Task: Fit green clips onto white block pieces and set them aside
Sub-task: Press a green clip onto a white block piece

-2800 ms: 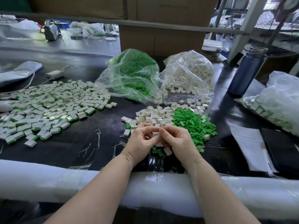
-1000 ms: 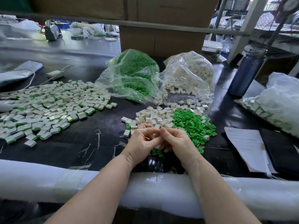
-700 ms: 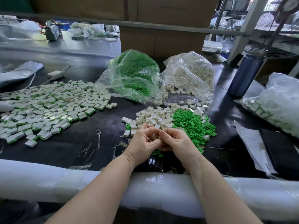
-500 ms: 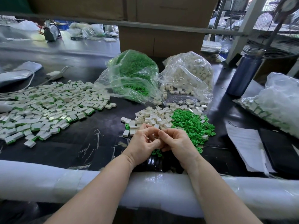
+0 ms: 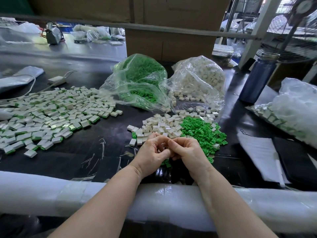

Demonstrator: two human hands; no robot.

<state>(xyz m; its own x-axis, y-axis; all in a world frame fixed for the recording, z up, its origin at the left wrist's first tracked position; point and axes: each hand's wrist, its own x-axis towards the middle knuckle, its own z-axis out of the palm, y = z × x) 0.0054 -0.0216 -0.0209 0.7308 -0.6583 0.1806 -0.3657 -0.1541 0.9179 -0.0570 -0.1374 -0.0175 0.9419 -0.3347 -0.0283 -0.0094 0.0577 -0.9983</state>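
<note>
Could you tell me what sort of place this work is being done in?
Most likely a small factory assembly bench. Bulk plastic bags of green clips and white blocks sit on a dark worktable, a large spread of finished pieces lies to the left, and cardboard cartons stand behind.

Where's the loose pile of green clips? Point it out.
In the head view, the loose green clips lie on the black table right of centre, against the loose white blocks, just beyond the right hand.

Heaped on table (image 5: 106,152): finished pieces (image 5: 51,115) left, blocks (image 5: 161,125) and clips (image 5: 200,131) right, two bags (image 5: 140,83) behind.
</note>
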